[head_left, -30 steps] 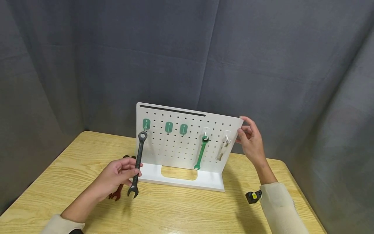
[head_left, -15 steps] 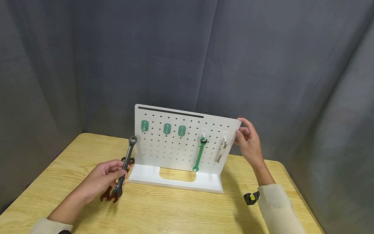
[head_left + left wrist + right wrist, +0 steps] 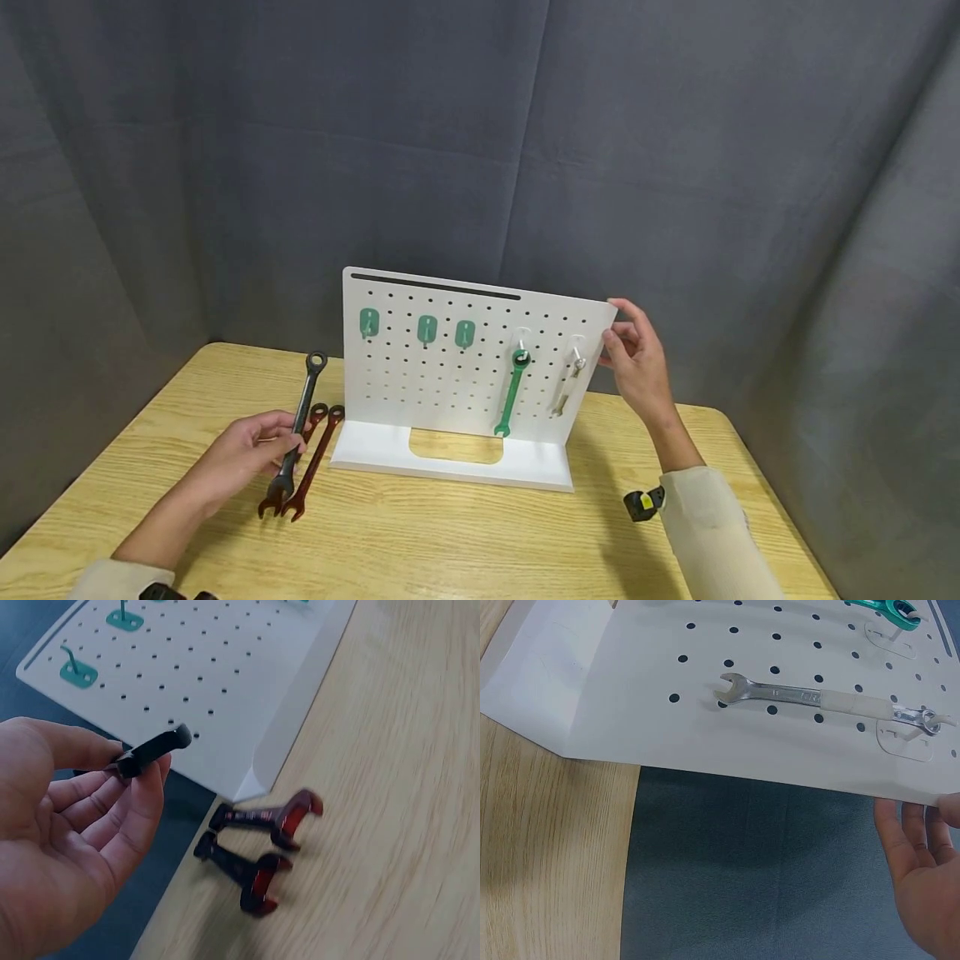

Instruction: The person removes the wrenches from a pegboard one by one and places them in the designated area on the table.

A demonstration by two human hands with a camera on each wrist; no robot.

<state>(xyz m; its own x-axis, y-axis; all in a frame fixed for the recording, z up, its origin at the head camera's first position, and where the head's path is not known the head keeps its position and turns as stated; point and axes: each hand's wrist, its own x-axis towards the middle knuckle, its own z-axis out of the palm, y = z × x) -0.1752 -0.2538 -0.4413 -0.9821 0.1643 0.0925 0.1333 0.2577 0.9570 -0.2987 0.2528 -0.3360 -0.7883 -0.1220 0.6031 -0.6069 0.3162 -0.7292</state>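
In the head view my left hand [image 3: 232,458] pinches a black combination wrench [image 3: 302,408] by its shaft, ring end up and open end down. It overlaps one of two dark red wrenches [image 3: 318,458] lying on the table; the left wrist view shows the black wrench above their open ends [image 3: 262,885]. My right hand [image 3: 645,375] grips the right edge of a white pegboard [image 3: 405,375], thumb in front and fingers behind. On the board hang a green wrench [image 3: 513,396] and, nearest my right hand, a small silver wrench [image 3: 780,693] with a pale wrap round its shaft.
Three teal hooks [image 3: 427,330] on the board's left and middle carry nothing. Clear hooks [image 3: 522,340] bear the hanging wrenches. The board's foot [image 3: 457,475] rests on a wooden table [image 3: 450,550]. Grey curtains [image 3: 420,150] stand behind and at both sides.
My left hand has moved left with the black wrench, from in front of the board's left side to over the red wrenches. The right hand keeps its grip on the board's edge.
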